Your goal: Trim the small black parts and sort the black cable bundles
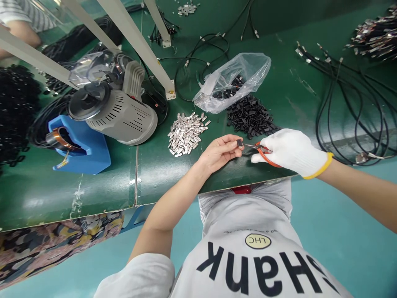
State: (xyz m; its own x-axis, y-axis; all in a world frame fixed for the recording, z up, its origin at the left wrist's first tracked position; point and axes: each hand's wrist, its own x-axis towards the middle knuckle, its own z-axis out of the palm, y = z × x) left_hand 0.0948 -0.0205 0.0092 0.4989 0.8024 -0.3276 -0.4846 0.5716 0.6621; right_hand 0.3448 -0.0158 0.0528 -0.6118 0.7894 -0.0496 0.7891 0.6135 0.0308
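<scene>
Between thumb and fingers, my bare left hand (221, 152) pinches a small black plastic piece (240, 143) near the table's front edge. My right hand (291, 151), in a white knit glove with a yellow cuff, is wrapped round orange-handled pliers (267, 158). The pliers' thin jaws point left and reach the black piece; whether they grip it is too small to tell. Just beyond my hands lies a heap of black plastic pieces (251, 116). A pile of small silvery metal connectors (187, 133) sits beyond my left hand.
A clear plastic bag (242, 78) holds more black pieces. Black cables (347, 95) spread along the right. On the left stand a grey machine (120, 116), a blue tape dispenser (93, 151) and pale metal posts (139, 45). Another person's arm (23, 33) shows at the upper left.
</scene>
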